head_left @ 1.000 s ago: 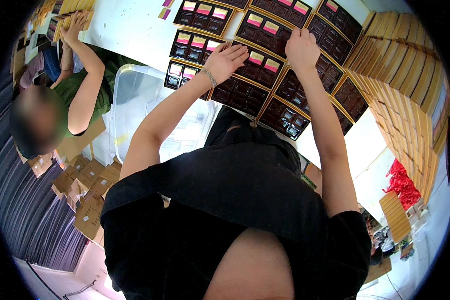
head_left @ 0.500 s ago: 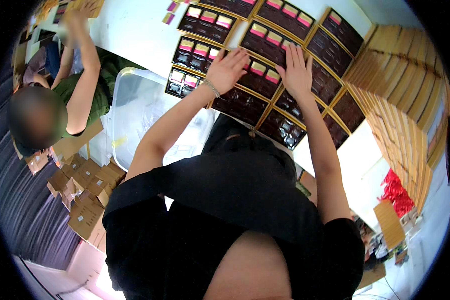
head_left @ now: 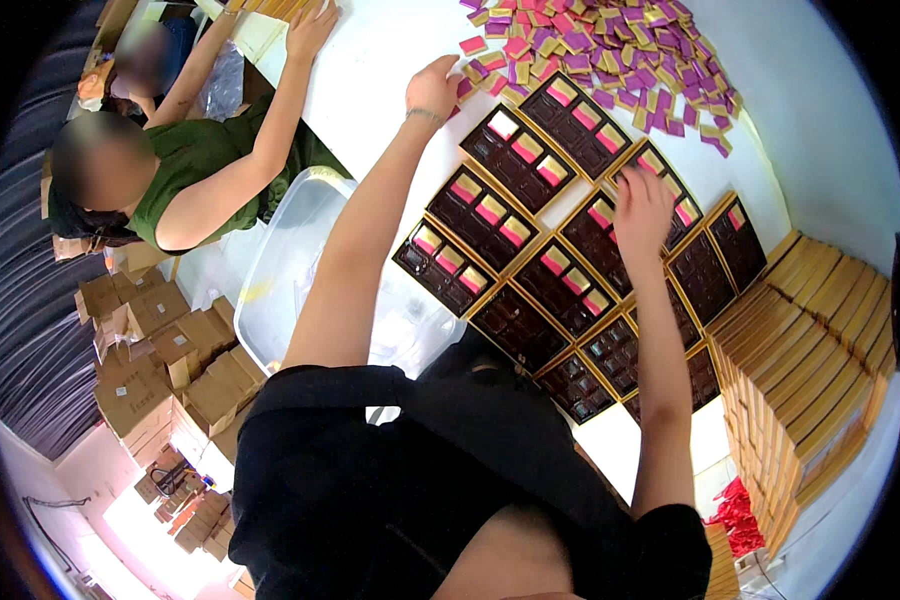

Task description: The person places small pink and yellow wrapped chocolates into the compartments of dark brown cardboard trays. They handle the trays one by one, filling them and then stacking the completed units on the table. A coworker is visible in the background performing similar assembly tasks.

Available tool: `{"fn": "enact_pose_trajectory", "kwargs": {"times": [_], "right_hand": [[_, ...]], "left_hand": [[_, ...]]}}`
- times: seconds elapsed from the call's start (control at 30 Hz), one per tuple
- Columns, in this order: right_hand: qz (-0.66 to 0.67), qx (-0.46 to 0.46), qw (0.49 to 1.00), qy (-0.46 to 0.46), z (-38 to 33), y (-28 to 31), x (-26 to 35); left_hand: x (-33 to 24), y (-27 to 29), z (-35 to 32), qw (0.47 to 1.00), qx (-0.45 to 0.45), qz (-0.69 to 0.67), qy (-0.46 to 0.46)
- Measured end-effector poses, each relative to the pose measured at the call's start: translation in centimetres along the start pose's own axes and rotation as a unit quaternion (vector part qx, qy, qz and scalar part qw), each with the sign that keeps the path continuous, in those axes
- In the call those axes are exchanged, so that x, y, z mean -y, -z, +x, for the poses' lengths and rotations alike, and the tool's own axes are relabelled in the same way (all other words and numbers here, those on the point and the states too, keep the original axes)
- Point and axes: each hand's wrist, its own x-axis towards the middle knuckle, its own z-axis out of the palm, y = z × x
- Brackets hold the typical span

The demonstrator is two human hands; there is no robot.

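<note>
My left hand (head_left: 433,88) reaches out to the near left edge of a heap of small flat rectangular pieces (head_left: 610,50), gold with pink or purple. Its fingers are bunched at a few pink pieces; what they hold is hidden. Below the heap lie several shallow dark-brown compartment trays (head_left: 518,318) with gold edges. Some have a row of gold-and-pink pieces (head_left: 490,210) along one side; others show only dark compartments. My right hand (head_left: 645,215) hovers palm down over the trays on the right, fingers bent and blurred, covering part of them.
Gold-edged trays or boxes stand in a tall stack (head_left: 820,350) at the right. A clear plastic bin (head_left: 280,290) is beside my left arm. At the left, a person in a green top (head_left: 210,190) reaches onto the white table (head_left: 380,45). Cardboard boxes (head_left: 160,330) lie behind.
My left hand has left the trays and moved up to the heap. My right hand has lifted from flat contact to bent fingers. The view has shifted, bringing the heap into sight.
</note>
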Motion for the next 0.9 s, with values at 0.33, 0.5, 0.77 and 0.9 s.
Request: {"fn": "enact_pose_trajectory", "kwargs": {"times": [0.33,0.5,0.77,0.9], "right_hand": [[-0.139,0.279,0.949,-0.052,20.0,-17.2,3.8],[0.013,0.238,0.967,-0.088,20.5,-18.0,2.6],[0.559,0.116,0.74,-0.355,14.9,-10.6,-0.8],[0.419,-0.02,0.809,-0.412,5.1,-0.5,-5.9]], "left_hand": [[-0.4,-2.4,8.8,0.991,0.067,0.118,-0.001],[0.9,-2.5,9.7,0.986,0.14,0.085,-0.033],[2.2,-2.7,9.6,0.981,0.142,0.118,-0.059],[1.5,-0.8,7.9,0.999,-0.002,0.02,0.044]]}}
